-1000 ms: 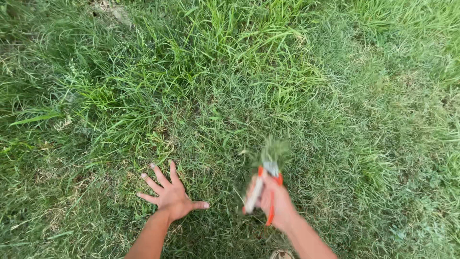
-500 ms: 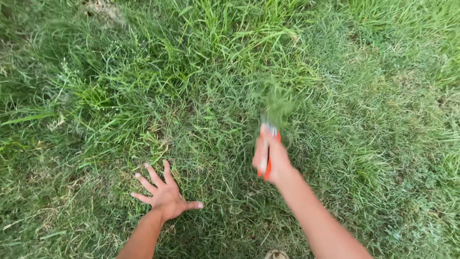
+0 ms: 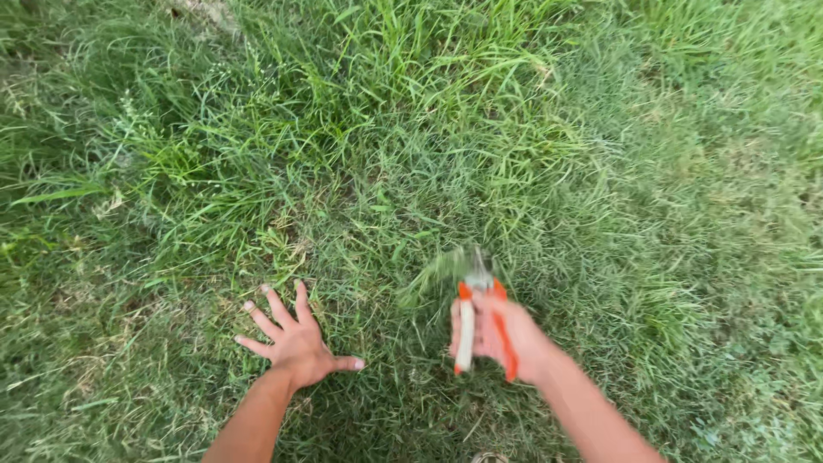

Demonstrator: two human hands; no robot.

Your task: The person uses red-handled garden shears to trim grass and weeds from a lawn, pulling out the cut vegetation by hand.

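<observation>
My left hand [image 3: 296,343] lies flat on the grass [image 3: 411,154] with its fingers spread, holding nothing. My right hand [image 3: 501,334] grips a pair of garden shears [image 3: 480,321] with orange and cream handles. The metal blades point away from me into the short grass, and they are blurred. The two hands are about a hand's width apart.
Taller, lusher grass tufts [image 3: 403,77] grow at the top of the view. Shorter grass [image 3: 703,257] covers the right side. A small round object [image 3: 490,458] peeks in at the bottom edge.
My right hand with the shears has pulled back toward me and lower after reaching forward. My left hand has stayed flat on the grass.
</observation>
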